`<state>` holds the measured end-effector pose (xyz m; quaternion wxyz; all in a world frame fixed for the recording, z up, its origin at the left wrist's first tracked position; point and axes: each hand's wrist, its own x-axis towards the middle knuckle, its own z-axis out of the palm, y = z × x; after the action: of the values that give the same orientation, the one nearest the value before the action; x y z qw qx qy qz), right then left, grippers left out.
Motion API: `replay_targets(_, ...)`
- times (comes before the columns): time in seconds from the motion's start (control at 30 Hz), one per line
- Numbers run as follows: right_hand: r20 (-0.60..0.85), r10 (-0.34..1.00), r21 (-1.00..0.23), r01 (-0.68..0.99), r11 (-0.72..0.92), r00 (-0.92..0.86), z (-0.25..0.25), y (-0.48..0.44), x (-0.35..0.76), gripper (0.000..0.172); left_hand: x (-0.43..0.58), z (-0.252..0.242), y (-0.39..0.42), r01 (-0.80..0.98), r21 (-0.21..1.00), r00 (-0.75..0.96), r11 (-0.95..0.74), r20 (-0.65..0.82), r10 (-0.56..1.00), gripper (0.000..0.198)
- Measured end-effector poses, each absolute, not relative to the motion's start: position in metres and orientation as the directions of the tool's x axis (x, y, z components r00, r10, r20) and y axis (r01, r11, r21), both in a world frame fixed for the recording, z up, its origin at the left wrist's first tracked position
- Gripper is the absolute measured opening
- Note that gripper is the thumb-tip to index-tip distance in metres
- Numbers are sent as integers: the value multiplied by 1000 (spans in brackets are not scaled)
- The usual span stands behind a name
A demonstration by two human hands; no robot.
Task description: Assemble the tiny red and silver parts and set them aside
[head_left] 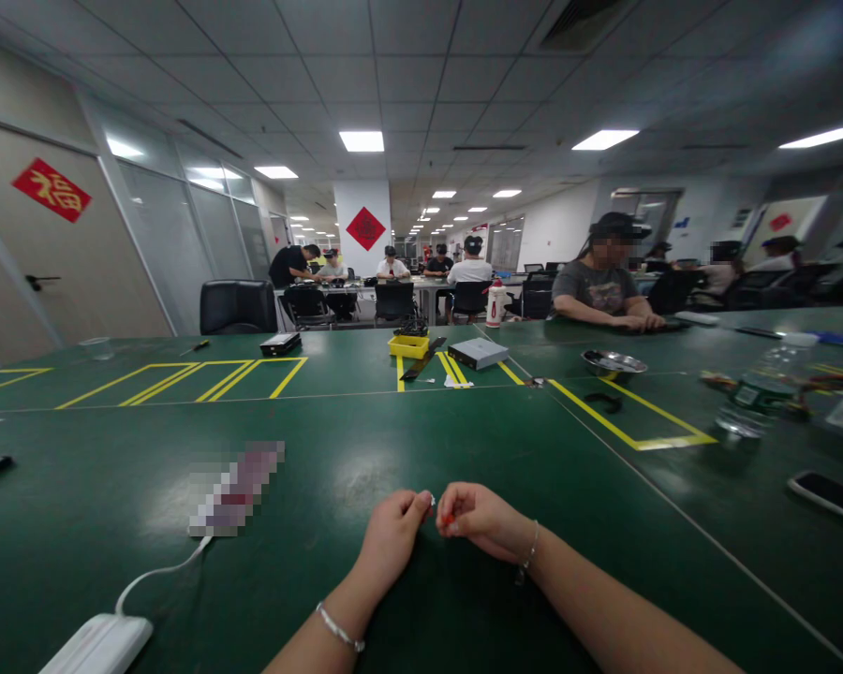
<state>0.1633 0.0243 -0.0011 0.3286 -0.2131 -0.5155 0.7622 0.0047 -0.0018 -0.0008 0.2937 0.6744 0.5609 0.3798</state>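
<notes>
My left hand [393,532] is closed, with its thumb pressed against the bent fingers. A tiny whitish piece [432,501] shows at its thumb tip, too small to name. Just to its right, my right hand [483,517] is curled, its fingertips close together. Between them is a small red bit [448,520], whose kind I cannot make out. The two hands face each other with a narrow gap, low over the green table [309,599].
Left lie a blurred-out phone-like device [237,491] on a white cable and a white power bank [102,644]. Further back are a yellow tray [408,346], a grey box [478,353] and a metal bowl [613,363]. A water bottle [762,388] stands right. A person [600,281] sits across.
</notes>
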Motion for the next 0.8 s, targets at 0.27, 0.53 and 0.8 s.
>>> replay_targets(0.27, 5, 758, -896, -340, -286, -652, -4, 26, 164, 11, 5, -11, 1, 565, 799, 45, -209, 222, 974, 11)
replay_targets(0.53, -4, 821, -843, -439, -309, -570, -7, 30, 163, 9, 6, -7, -3, 456, 843, 193, -287, 222, 956, 14)
replay_targets(0.8, -39, 902, -882, -410, -234, -430, -8, 27, 156, 30, 5, -16, 0, 321, 926, 129, -201, 168, 977, 9)
